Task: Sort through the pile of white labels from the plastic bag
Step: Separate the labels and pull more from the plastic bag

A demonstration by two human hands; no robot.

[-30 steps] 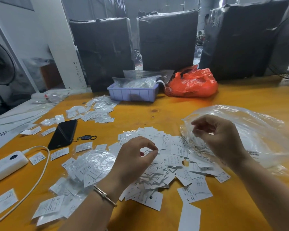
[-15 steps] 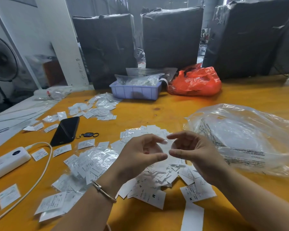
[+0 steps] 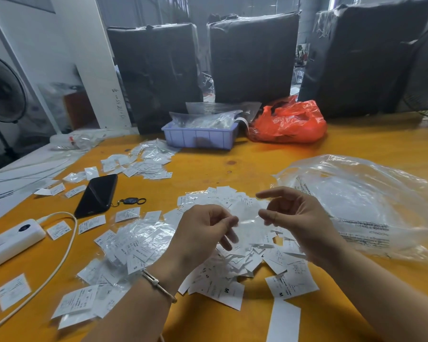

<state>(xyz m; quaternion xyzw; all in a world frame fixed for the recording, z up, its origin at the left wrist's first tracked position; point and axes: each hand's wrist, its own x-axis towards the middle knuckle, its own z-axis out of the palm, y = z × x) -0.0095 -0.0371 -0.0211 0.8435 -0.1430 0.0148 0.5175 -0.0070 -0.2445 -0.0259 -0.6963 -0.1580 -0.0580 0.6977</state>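
Over yellow table (image 3: 257, 156), small clear packet (image 3: 247, 215), seemingly between both hands' fingertips.

The person's two forearms enter from the bottom edge, both bare with no sleeve showing anywhere along them. The left hand (image 3: 203, 230) has a thin bracelet (image 3: 158, 285) at the wrist: a slim, pale metallic band with a small rounded bead or clasp on its upper side. The right hand (image 3: 297, 218) and its wrist carry nothing. No rings show on the fingers of either hand, and no gloves are worn.
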